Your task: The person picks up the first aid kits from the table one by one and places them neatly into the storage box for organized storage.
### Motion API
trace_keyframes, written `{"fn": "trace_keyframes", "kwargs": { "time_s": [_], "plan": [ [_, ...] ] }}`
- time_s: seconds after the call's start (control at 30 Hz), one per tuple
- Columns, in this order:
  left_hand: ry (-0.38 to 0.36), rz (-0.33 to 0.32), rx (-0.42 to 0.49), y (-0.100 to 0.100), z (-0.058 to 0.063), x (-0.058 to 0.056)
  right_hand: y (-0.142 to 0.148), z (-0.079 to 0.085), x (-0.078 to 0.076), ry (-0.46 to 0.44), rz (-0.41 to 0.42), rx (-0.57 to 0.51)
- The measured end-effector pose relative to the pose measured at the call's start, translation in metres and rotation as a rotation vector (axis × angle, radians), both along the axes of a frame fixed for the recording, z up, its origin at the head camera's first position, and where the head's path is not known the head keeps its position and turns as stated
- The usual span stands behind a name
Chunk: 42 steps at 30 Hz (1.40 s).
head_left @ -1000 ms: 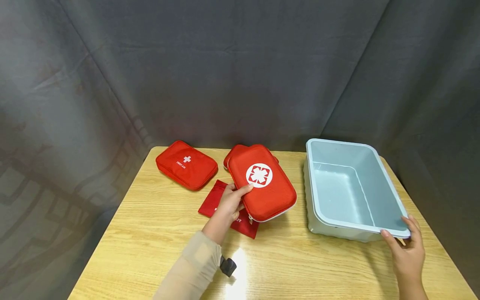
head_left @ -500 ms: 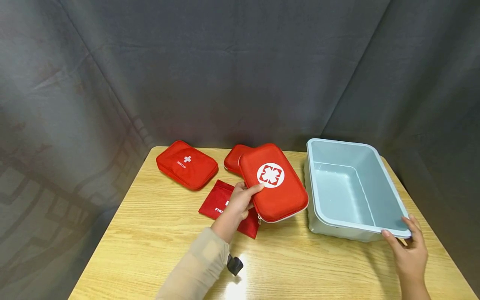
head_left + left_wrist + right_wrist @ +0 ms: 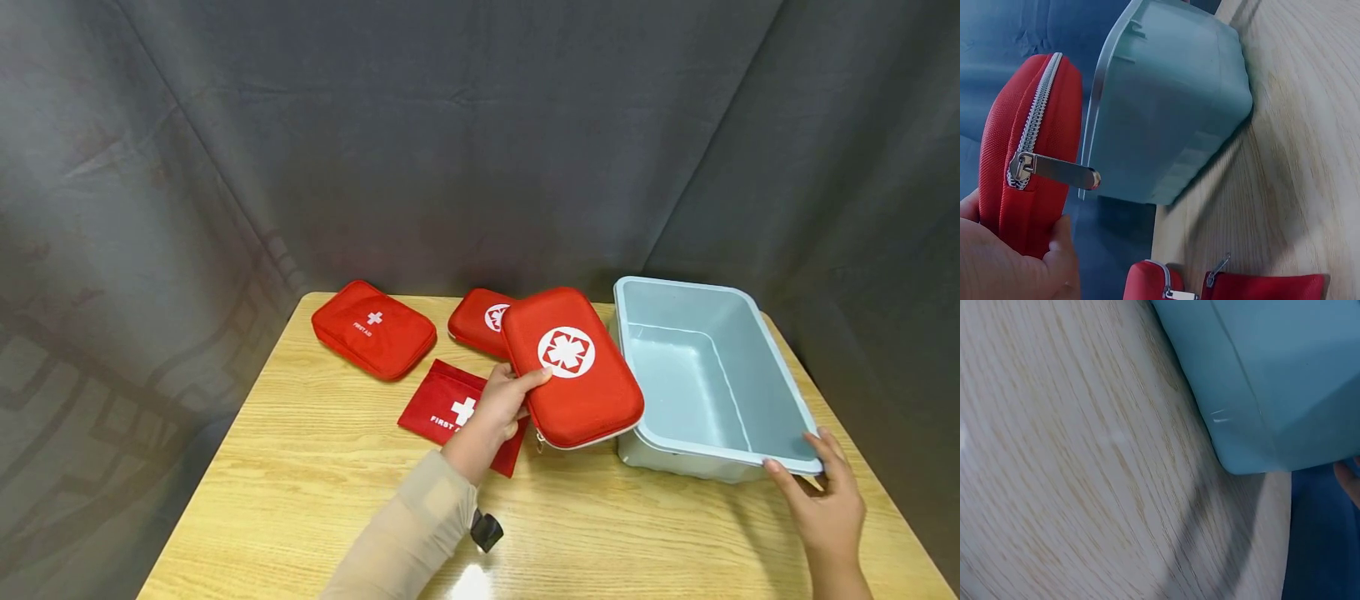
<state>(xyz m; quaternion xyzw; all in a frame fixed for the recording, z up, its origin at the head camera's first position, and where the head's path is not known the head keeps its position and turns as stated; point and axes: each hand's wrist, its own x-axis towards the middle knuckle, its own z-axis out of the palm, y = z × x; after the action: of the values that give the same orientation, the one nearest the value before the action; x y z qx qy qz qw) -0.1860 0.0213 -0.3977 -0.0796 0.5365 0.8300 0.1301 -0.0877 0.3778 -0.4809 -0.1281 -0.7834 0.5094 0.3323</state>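
Observation:
My left hand (image 3: 504, 408) grips the left edge of a red zippered first aid case (image 3: 592, 398), its thumb on top near the white round emblem. The case is raised above the table and overlaps the bin's left rim in the head view. Seen from the left wrist, the case's silver zipper and pull (image 3: 1063, 170) face the camera, with the bin's wall beyond. My right hand (image 3: 828, 500) holds the near right corner of a pale blue plastic bin (image 3: 697, 454), thumb outside and fingers over the rim. No items show in the visible part of the bin's inside.
A smaller red case (image 3: 472, 321) lies behind the held one, partly covered. A flat red first aid pouch (image 3: 435, 400) lies under my left forearm's reach. Another red first aid bag (image 3: 375, 333) rests at the back left. A grey curtain (image 3: 465, 150) hangs behind the wooden table (image 3: 262, 483).
My left hand has carried the red case rightward to the bin's left rim, uncovering more of the smaller case and the pouch. My right hand stays at the bin's corner.

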Motion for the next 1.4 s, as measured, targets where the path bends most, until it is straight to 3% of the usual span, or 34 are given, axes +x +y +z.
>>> {"fn": "trace_keyframes", "kwargs": {
  "time_s": [0.07,0.13,0.23,0.37,0.53,0.63,0.73,0.9,0.97,1.13,1.27,1.4],
  "plan": [
    [-0.002,-0.002,0.004,0.003,0.001,0.000,-0.011,0.013,0.004,-0.023,-0.015,0.010],
    [-0.003,-0.007,0.005,0.006,0.002,0.001,-0.012,0.016,0.005,-0.050,-0.019,0.038],
    [0.004,-0.018,0.007,0.011,0.003,0.001,0.004,0.001,0.002,-0.084,-0.033,0.090],
    [0.020,-0.039,-0.006,0.016,0.004,0.001,0.036,-0.032,-0.008,-0.064,-0.027,0.117],
    [0.029,-0.053,-0.015,0.021,0.006,-0.001,0.042,-0.041,-0.010,-0.023,0.009,0.076],
    [0.043,-0.053,-0.003,0.025,0.008,-0.002,0.040,-0.043,-0.011,-0.026,-0.020,0.125],
    [0.051,-0.049,0.007,0.029,0.010,-0.003,0.029,-0.033,-0.007,0.008,-0.015,0.080],
    [0.049,-0.044,0.011,0.035,0.013,-0.003,-0.010,0.008,0.003,0.010,-0.033,-0.003],
    [0.051,-0.045,0.009,0.038,0.014,-0.004,-0.021,0.019,0.005,-0.025,-0.064,0.020],
    [0.045,-0.037,-0.023,0.044,0.017,-0.007,-0.028,0.026,0.006,-0.058,-0.084,0.005],
    [0.030,-0.012,-0.056,0.051,0.024,-0.010,-0.017,0.015,0.002,-0.046,-0.060,-0.013],
    [0.027,-0.005,-0.070,0.059,0.032,-0.013,0.019,-0.025,-0.008,0.033,0.005,-0.049]
  ]
}}
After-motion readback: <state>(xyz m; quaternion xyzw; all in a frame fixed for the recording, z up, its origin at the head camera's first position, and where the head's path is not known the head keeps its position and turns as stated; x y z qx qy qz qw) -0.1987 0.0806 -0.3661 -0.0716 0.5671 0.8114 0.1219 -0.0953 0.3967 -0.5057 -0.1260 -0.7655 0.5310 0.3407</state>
